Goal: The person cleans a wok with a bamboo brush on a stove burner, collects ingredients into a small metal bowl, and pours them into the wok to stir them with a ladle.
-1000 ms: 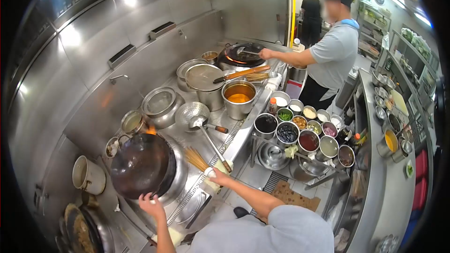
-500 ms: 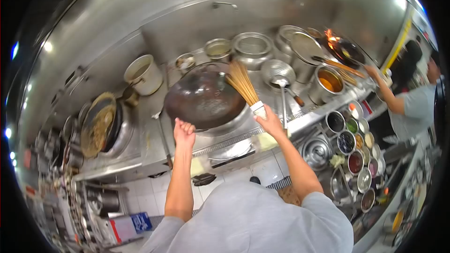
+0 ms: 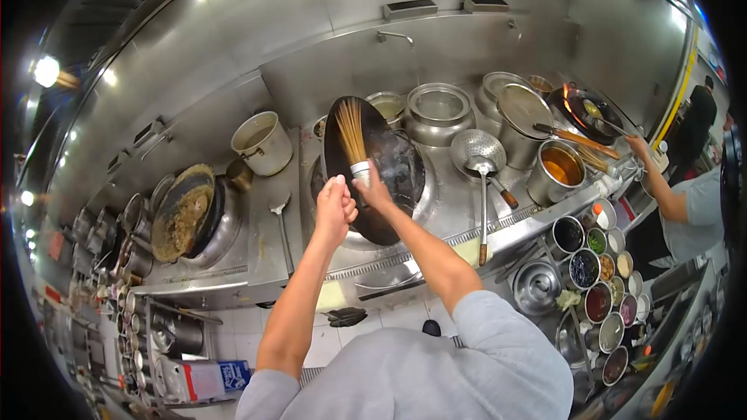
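A steel surface [image 3: 261,225] spans the view, carrying at its middle a dark wok [image 3: 383,144], tipped up steeply, presumably to present its face to the brush [image 3: 354,136]. From the wok, a white pot [image 3: 262,144] stands between 9 and 10 o'clock and a strainer [image 3: 476,148] lies at 3 o'clock, both probably set for easy reach. The brush is over the wok, tips toward 12 o'clock; contact is unclear. The right hand's [image 3: 377,187] fingers grasp its white-wrapped end, likely for control. The left hand's [image 3: 335,208] fingers are clenched by the wok's lower-left edge, around 7 o'clock; whether they grip the rim is hidden.
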`<action>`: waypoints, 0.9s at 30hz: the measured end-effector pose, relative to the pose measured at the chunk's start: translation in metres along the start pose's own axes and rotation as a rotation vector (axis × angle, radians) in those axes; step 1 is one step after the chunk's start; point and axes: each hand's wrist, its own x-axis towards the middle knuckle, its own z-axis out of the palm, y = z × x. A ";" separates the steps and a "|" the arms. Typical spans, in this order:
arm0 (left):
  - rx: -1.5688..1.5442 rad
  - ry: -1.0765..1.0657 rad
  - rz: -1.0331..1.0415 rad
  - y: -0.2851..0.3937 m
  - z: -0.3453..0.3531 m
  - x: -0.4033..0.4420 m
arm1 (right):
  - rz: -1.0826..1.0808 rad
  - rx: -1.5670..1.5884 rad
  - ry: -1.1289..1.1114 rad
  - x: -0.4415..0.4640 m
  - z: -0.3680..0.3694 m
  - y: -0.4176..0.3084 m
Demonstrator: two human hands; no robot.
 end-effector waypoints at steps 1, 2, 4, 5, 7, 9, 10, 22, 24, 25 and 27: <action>0.016 -0.015 -0.013 -0.002 -0.001 -0.004 | 0.386 0.220 -0.122 0.004 -0.016 -0.013; 0.047 -0.027 -0.029 -0.002 -0.001 -0.011 | 0.781 0.437 -0.243 0.009 -0.025 -0.023; 0.092 -0.046 -0.040 -0.001 -0.007 -0.017 | 0.974 0.658 -0.021 0.017 -0.011 -0.033; 0.087 -0.030 -0.050 -0.001 -0.011 -0.019 | 0.825 0.639 -0.141 0.001 -0.021 -0.052; 0.118 -0.060 -0.048 0.001 -0.017 -0.017 | 0.621 0.623 -0.436 -0.035 -0.066 -0.113; 0.127 -0.051 -0.053 0.004 -0.022 -0.018 | 0.586 0.677 -0.588 -0.073 -0.086 -0.083; 0.148 -0.057 -0.073 0.005 -0.022 -0.018 | 0.587 0.602 -0.622 -0.081 -0.079 -0.014; 0.120 0.014 -0.017 0.041 -0.038 0.022 | 0.621 -0.011 -0.998 -0.131 -0.208 0.087; 0.149 0.062 -0.046 0.047 -0.037 0.019 | 0.470 -0.626 -0.648 -0.101 -0.214 0.091; 0.151 0.053 -0.050 0.047 -0.033 0.019 | 0.467 -0.628 -0.654 -0.092 -0.211 0.084; 0.141 0.047 -0.038 0.052 -0.032 0.021 | 0.181 -0.838 -0.689 -0.086 -0.208 0.029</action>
